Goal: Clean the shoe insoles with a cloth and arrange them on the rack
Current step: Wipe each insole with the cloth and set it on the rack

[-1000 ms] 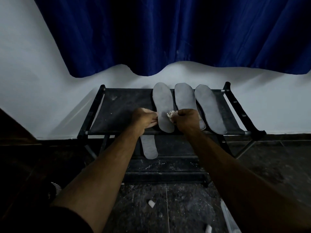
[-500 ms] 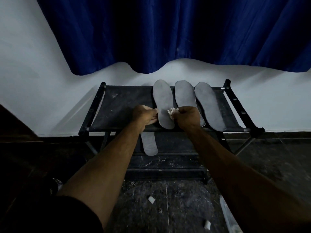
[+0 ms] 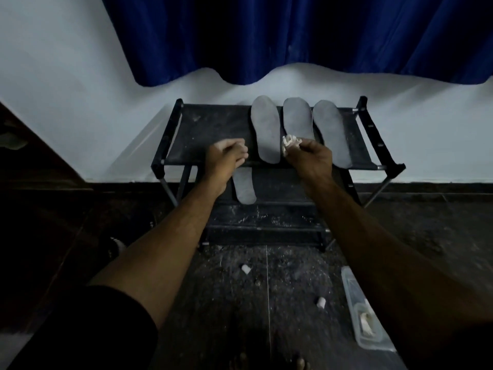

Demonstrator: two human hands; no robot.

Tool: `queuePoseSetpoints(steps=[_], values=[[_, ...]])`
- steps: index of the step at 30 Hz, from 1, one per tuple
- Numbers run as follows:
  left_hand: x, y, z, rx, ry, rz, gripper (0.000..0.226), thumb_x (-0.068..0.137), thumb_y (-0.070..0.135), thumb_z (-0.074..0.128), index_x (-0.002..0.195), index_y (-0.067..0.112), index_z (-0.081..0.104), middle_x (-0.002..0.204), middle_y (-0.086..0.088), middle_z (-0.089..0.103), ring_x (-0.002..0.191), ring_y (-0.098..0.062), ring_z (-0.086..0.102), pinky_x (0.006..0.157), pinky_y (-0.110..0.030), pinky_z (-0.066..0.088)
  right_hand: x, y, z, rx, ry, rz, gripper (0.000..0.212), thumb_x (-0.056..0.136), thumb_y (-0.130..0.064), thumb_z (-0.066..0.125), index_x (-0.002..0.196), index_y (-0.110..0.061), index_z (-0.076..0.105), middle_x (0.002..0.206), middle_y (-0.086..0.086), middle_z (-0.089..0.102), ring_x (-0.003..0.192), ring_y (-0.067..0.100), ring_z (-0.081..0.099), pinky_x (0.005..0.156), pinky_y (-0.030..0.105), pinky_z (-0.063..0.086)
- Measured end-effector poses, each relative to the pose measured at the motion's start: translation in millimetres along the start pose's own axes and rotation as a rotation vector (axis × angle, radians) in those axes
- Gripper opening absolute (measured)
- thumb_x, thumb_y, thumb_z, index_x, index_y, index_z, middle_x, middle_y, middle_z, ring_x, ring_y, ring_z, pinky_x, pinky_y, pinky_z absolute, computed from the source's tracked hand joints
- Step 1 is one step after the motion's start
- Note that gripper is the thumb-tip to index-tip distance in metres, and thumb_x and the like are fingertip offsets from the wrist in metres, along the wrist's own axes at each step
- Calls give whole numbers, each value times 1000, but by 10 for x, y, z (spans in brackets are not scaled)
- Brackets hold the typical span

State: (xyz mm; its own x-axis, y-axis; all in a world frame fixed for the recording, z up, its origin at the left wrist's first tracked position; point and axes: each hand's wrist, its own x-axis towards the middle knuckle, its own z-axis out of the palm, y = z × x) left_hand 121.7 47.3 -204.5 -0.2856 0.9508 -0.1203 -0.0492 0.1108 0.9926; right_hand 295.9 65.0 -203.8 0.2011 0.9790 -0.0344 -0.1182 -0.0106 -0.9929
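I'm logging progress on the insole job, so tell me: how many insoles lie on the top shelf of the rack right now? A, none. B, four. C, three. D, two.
C: three grey insoles lie side by side on the rack's top shelf, and a fourth insole sits lower down, below that shelf. The right hand holds the cloth beside them.

Three insoles (image 3: 294,129) lie side by side on the rack's (image 3: 213,129) top shelf, right of centre; a fourth insole (image 3: 244,189) lies on the shelf below, further left.
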Motion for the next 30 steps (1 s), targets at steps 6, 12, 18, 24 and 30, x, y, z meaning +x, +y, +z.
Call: queuePoseSetpoints(steps=[6, 12, 18, 24, 30], values=[[-489, -464, -86, -53, -40, -113, 24, 98, 18, 54, 117, 6, 62, 94, -6, 70, 85, -14, 69, 78, -24, 57, -442, 157, -122, 157, -64, 191, 24, 84, 7, 66, 73, -13, 64, 74, 1, 68, 71, 13, 63, 71, 28, 55], [-494, -1082, -102, 10, 48, -285, 23, 98, 16, 54, 115, 3, 62, 91, -8, 68, 81, -16, 67, 75, -25, 56, -616, 836, -249, 54, -75, 369, 19, 85, 3, 66, 76, -14, 63, 73, -1, 70, 73, 14, 64, 64, 23, 55], [-80, -1502, -121, 50, 172, -246, 19, 94, 11, 56, 111, 5, 63, 86, -5, 69, 73, -14, 67, 64, -19, 56, -342, 1379, -139, 17, -82, 433, 12, 86, 1, 66, 82, -11, 64, 83, 3, 68, 75, 11, 65, 64, 21, 54], [640, -1701, -151, 197, 256, -187, 17, 92, 11, 59, 107, 6, 67, 88, -7, 69, 79, -16, 67, 75, -29, 59, 202, 1545, 180, -10, -92, 369, 21, 86, 3, 65, 75, -15, 61, 81, 2, 67, 74, 11, 64, 71, 23, 55], [1116, -1857, -237, 353, 295, -194, 18, 91, 17, 63, 102, 4, 69, 92, -14, 71, 72, -19, 68, 76, -37, 60, 620, 1754, 448, -142, -97, 291, 18, 83, -3, 71, 70, -13, 64, 76, 5, 67, 70, 12, 61, 63, 21, 49]])
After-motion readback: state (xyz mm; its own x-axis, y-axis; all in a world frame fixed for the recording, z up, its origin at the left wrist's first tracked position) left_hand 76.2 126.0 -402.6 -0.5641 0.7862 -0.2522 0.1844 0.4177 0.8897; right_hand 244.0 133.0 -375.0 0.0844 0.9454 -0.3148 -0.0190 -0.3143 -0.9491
